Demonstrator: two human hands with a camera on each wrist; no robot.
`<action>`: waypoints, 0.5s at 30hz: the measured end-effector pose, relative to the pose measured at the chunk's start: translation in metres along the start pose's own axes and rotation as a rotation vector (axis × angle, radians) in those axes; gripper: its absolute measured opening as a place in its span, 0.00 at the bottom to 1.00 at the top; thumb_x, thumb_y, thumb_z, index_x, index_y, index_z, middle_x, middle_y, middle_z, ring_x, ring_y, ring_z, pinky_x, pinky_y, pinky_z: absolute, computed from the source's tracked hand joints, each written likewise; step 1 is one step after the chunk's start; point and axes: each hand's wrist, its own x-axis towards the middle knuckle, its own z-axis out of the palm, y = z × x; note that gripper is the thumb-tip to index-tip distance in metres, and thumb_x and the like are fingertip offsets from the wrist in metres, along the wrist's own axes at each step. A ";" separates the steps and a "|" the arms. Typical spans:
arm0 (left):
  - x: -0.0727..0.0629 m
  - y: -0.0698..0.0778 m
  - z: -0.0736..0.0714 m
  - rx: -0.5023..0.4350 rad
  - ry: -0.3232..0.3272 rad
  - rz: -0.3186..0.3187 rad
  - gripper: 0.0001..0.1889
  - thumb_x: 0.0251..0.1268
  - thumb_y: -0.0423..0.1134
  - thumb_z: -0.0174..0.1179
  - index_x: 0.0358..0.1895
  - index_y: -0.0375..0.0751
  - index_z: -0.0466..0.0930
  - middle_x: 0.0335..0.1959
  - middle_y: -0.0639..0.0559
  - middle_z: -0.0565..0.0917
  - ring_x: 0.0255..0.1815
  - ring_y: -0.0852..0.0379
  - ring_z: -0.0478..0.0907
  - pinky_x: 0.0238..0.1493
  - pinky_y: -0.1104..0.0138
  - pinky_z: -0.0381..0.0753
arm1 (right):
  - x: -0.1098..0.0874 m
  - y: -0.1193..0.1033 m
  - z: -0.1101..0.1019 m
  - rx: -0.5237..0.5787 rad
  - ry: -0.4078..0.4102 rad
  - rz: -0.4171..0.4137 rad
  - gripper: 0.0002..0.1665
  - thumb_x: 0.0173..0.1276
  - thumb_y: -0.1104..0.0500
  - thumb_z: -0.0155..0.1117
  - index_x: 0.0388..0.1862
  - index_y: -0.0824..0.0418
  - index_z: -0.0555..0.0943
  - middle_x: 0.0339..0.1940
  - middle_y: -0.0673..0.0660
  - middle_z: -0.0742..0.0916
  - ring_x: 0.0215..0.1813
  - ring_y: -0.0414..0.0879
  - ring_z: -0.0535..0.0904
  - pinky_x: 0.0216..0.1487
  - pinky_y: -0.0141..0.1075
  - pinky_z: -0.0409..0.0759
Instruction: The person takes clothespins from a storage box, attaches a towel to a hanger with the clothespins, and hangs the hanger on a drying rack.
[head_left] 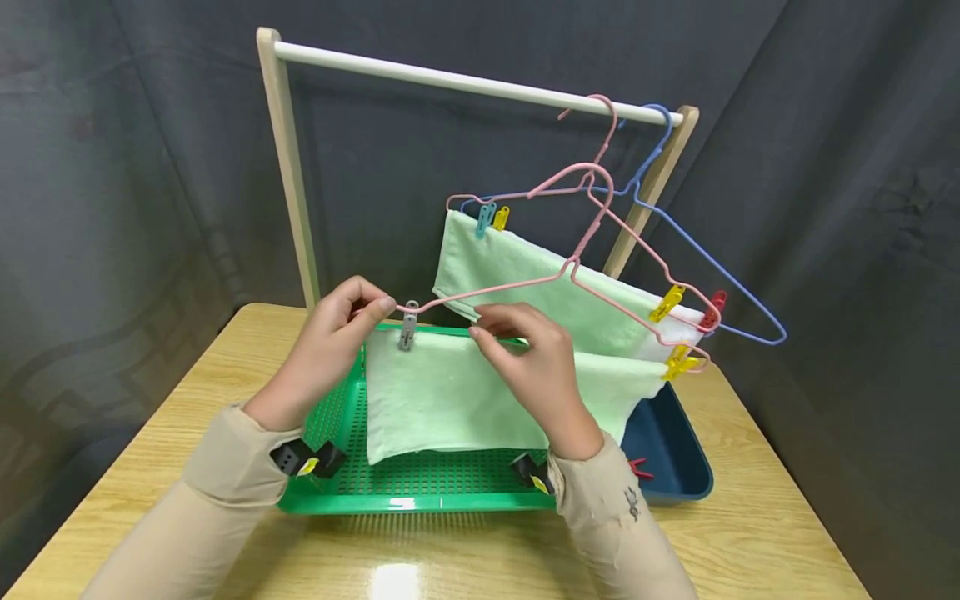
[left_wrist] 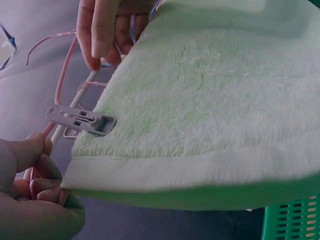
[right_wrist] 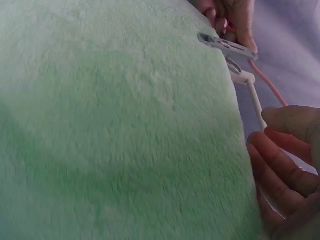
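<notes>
My left hand (head_left: pixel 337 333) pinches the left end of a pink hanger (head_left: pixel 510 287) between thumb and fingers. From that hanger hangs a pale green towel (head_left: pixel 457 400), fastened by a grey clothespin (head_left: pixel 408 327) near my left hand and a yellow clothespin (head_left: pixel 678 364) at the right end. My right hand (head_left: pixel 536 367) is beside the towel's top edge, fingers loosely bent, thumb and forefinger apart with nothing between them. In the left wrist view the grey clothespin (left_wrist: pixel 82 120) bites the towel's fuzzy edge just beyond my fingertips.
Behind, a rack with a white bar (head_left: pixel 450 80) carries another pink hanger (head_left: pixel 607 125) and a blue hanger (head_left: pixel 705 250); a second green towel (head_left: pixel 480 262) hangs there on clothespins. A green basket (head_left: pixel 420 503) and a dark blue tray (head_left: pixel 675 442) with a red clothespin (head_left: pixel 639 469) stand on the table.
</notes>
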 end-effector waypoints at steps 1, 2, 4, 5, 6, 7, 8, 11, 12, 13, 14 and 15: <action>0.000 0.000 -0.001 0.002 0.003 -0.006 0.10 0.79 0.36 0.55 0.45 0.30 0.77 0.31 0.49 0.73 0.29 0.55 0.64 0.34 0.68 0.66 | -0.001 0.000 -0.002 -0.013 0.008 -0.017 0.13 0.63 0.67 0.75 0.46 0.64 0.88 0.37 0.56 0.90 0.38 0.45 0.86 0.44 0.37 0.84; -0.001 0.000 -0.002 0.003 0.005 -0.010 0.10 0.79 0.36 0.54 0.45 0.30 0.77 0.32 0.49 0.73 0.30 0.55 0.64 0.34 0.68 0.66 | -0.001 0.001 -0.003 -0.031 0.017 -0.031 0.12 0.63 0.67 0.75 0.46 0.64 0.88 0.37 0.56 0.90 0.38 0.46 0.86 0.43 0.37 0.84; -0.001 -0.001 -0.004 0.009 0.007 -0.017 0.11 0.79 0.37 0.54 0.45 0.30 0.77 0.32 0.50 0.73 0.30 0.55 0.64 0.34 0.68 0.66 | -0.002 0.001 -0.007 -0.064 0.045 -0.058 0.13 0.62 0.69 0.75 0.46 0.65 0.88 0.38 0.57 0.90 0.39 0.47 0.86 0.43 0.40 0.84; -0.002 -0.001 -0.005 0.010 0.006 -0.020 0.11 0.80 0.38 0.54 0.46 0.30 0.76 0.33 0.49 0.73 0.31 0.55 0.64 0.34 0.68 0.66 | -0.002 0.001 -0.009 -0.084 0.058 -0.069 0.13 0.62 0.69 0.75 0.46 0.65 0.88 0.38 0.57 0.90 0.39 0.48 0.86 0.43 0.40 0.84; -0.002 -0.002 -0.006 0.013 0.006 -0.021 0.11 0.80 0.38 0.54 0.46 0.30 0.76 0.33 0.48 0.73 0.31 0.54 0.64 0.34 0.68 0.66 | -0.002 0.000 -0.012 -0.102 0.069 -0.077 0.12 0.61 0.70 0.75 0.45 0.65 0.88 0.38 0.57 0.90 0.40 0.49 0.86 0.43 0.41 0.84; -0.002 -0.003 -0.008 0.016 0.007 -0.022 0.12 0.80 0.39 0.54 0.46 0.30 0.76 0.33 0.47 0.73 0.31 0.54 0.64 0.34 0.67 0.66 | -0.002 0.000 -0.014 -0.114 0.081 -0.082 0.12 0.61 0.70 0.75 0.45 0.65 0.88 0.38 0.57 0.90 0.40 0.49 0.86 0.44 0.41 0.84; -0.003 -0.003 -0.009 0.016 0.009 -0.025 0.12 0.80 0.39 0.54 0.46 0.30 0.76 0.33 0.46 0.73 0.31 0.54 0.64 0.34 0.67 0.65 | -0.001 -0.001 -0.017 -0.125 0.093 -0.085 0.12 0.61 0.70 0.75 0.45 0.65 0.88 0.39 0.58 0.90 0.41 0.49 0.86 0.45 0.41 0.83; -0.004 -0.005 -0.013 0.021 0.008 -0.030 0.13 0.80 0.41 0.53 0.47 0.31 0.76 0.34 0.42 0.72 0.31 0.54 0.63 0.34 0.67 0.65 | 0.000 -0.003 -0.024 -0.137 0.135 -0.094 0.12 0.61 0.70 0.75 0.45 0.65 0.89 0.39 0.58 0.90 0.42 0.50 0.85 0.47 0.37 0.81; -0.005 -0.005 -0.014 0.021 0.007 -0.032 0.13 0.80 0.42 0.53 0.47 0.31 0.76 0.34 0.42 0.73 0.32 0.54 0.64 0.34 0.67 0.65 | 0.000 -0.003 -0.026 -0.135 0.156 -0.096 0.12 0.61 0.70 0.75 0.44 0.65 0.89 0.38 0.58 0.90 0.41 0.51 0.85 0.48 0.35 0.80; -0.005 -0.005 -0.015 0.020 0.005 -0.036 0.13 0.81 0.42 0.53 0.47 0.32 0.76 0.34 0.42 0.73 0.32 0.54 0.64 0.34 0.67 0.66 | 0.000 -0.003 -0.028 -0.133 0.178 -0.100 0.12 0.60 0.71 0.75 0.44 0.65 0.89 0.38 0.58 0.90 0.41 0.51 0.85 0.48 0.33 0.79; -0.006 -0.006 -0.016 0.018 0.003 -0.040 0.14 0.81 0.43 0.53 0.48 0.32 0.76 0.34 0.42 0.72 0.32 0.54 0.64 0.34 0.67 0.65 | 0.001 -0.004 -0.030 -0.130 0.201 -0.104 0.11 0.60 0.72 0.74 0.43 0.66 0.89 0.37 0.59 0.90 0.41 0.52 0.84 0.48 0.32 0.78; -0.006 -0.006 -0.017 0.018 0.001 -0.042 0.14 0.81 0.43 0.53 0.48 0.32 0.76 0.34 0.43 0.72 0.32 0.54 0.64 0.34 0.67 0.65 | 0.002 -0.004 -0.032 -0.131 0.227 -0.108 0.11 0.59 0.72 0.74 0.42 0.66 0.89 0.37 0.59 0.90 0.40 0.52 0.84 0.48 0.31 0.77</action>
